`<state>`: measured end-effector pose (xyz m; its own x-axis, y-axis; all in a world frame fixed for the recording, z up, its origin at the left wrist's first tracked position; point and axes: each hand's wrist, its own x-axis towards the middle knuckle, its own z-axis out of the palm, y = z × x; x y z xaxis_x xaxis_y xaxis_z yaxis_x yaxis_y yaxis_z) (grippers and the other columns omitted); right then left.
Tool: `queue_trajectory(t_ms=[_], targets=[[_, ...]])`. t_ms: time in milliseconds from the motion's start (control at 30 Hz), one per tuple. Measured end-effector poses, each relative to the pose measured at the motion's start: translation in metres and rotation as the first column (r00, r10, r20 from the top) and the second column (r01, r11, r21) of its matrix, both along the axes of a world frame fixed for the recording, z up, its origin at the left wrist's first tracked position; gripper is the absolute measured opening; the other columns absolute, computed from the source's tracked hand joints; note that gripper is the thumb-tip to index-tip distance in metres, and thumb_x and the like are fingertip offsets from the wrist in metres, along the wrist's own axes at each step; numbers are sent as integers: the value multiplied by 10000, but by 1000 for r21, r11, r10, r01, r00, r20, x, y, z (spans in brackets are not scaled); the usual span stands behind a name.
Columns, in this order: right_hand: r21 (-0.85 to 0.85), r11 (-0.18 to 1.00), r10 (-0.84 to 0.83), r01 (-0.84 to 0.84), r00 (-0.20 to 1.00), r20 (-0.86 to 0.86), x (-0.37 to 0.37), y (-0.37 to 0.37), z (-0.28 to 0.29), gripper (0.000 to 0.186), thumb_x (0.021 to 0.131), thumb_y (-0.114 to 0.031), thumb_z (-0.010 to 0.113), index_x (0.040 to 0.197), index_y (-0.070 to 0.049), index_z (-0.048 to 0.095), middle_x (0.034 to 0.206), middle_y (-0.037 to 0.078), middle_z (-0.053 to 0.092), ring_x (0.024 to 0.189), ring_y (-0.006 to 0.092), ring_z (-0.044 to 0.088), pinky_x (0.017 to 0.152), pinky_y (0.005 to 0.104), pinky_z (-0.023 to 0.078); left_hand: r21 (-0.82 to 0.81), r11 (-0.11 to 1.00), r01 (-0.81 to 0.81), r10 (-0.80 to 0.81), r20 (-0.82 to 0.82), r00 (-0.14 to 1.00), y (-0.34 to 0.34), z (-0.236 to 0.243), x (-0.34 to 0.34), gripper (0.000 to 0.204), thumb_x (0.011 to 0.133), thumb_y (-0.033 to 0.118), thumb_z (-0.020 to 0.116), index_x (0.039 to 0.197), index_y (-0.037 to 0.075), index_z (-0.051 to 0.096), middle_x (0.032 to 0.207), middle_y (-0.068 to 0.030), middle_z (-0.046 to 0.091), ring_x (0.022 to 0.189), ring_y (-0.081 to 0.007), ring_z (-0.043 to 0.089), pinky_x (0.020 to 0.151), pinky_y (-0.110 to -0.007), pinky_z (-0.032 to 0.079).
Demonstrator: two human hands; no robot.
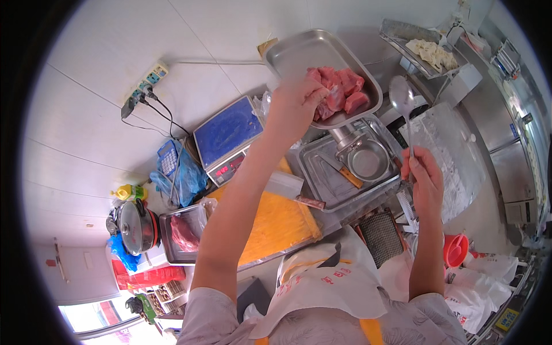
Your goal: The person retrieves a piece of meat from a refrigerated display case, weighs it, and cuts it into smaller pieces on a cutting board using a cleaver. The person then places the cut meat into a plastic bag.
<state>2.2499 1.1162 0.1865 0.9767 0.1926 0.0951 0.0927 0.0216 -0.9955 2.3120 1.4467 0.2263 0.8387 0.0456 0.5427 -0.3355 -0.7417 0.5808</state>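
My left hand [297,99] is at the left side of a pile of raw red meat chunks [345,83], fingers curled against a piece; motion blurs part of the hand. The chunks lie at the near right end of a deep steel tray [290,49]. In my right hand [424,175] a large metal spoon [401,95] is gripped by its handle, bowl up, to the right of the tray. Below the tray is a metal machine neck [345,137]. A shallow steel tray [313,187] beneath holds a round metal pan [368,161] and a wooden-handled knife [349,175].
A cleaver [287,187] lies on an orange cutting board [276,224]. Left of it stand a blue-topped scale [227,129], a tray with a meat piece [183,234] and a lidded pot [137,227]. A power strip [146,83] with cords hangs on the wall. A red bucket [455,250] stands right.
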Motion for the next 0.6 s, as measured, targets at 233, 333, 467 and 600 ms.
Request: queue_trajectory(t_ms=[233, 333, 467, 600], targets=[[-355, 933, 60, 58, 948, 313, 87, 30, 46, 216, 1094, -117, 515, 1216, -22, 666, 953, 64, 640, 840, 140, 586, 740, 308, 463, -14, 990, -142, 141, -40, 989, 8, 6, 12, 138, 968, 68, 699, 1084, 36, 765, 1001, -84, 751, 936, -217, 692, 818, -331, 559], [-491, 854, 218, 172, 739, 638, 161, 47, 42, 227, 1080, -166, 555, 1235, -47, 671, 1085, 145, 680, 963, 333, 667, 851, 424, 521, -260, 925, -276, 262, -86, 961, 13, 5, -17, 141, 995, 86, 692, 1100, 16, 755, 986, -61, 752, 905, -140, 687, 832, -287, 545], [-626, 733, 384, 265, 598, 703, 254, 66, 19, 229, 1077, -194, 561, 1212, -62, 689, 1088, 128, 640, 1011, 337, 626, 889, 412, 505, -261, 846, -465, 406, -252, 879, 38, -55, -95, 170, 998, 140, 713, 1089, 0, 747, 932, -65, 746, 848, -117, 679, 806, -280, 544], [-728, 679, 533, 93, 620, 576, 287, 82, 20, 225, 1064, -219, 593, 1203, -83, 707, 1085, 119, 629, 1011, 322, 629, 888, 407, 505, -169, 781, -601, 442, -529, 724, 39, -135, -207, 178, 986, 159, 726, 1068, 3, 753, 907, -99, 760, 829, -166, 721, 792, -313, 565]])
